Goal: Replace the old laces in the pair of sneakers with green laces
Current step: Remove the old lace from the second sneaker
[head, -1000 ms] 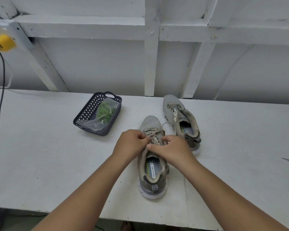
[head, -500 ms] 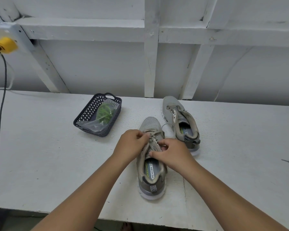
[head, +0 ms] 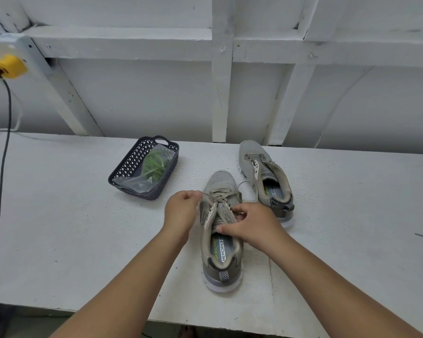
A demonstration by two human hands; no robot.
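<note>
This looks like a plain work shed or workshop. The wall behind is made of white painted wooden boards and beams (head: 221,81). A long white painted bench (head: 59,228) runs along it. A yellow plug (head: 9,66) with a dark cord (head: 3,167) hangs down on the left.

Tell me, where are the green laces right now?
The green laces sit bagged inside the dark basket, left of both sneakers, untouched.

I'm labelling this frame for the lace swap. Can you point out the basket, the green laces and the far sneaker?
basket (head: 130,164): head view, on its left lattice wall.
green laces (head: 154,164): head view, on the green bundle inside the clear bag.
far sneaker (head: 250,154): head view, on its grey toe.
</note>
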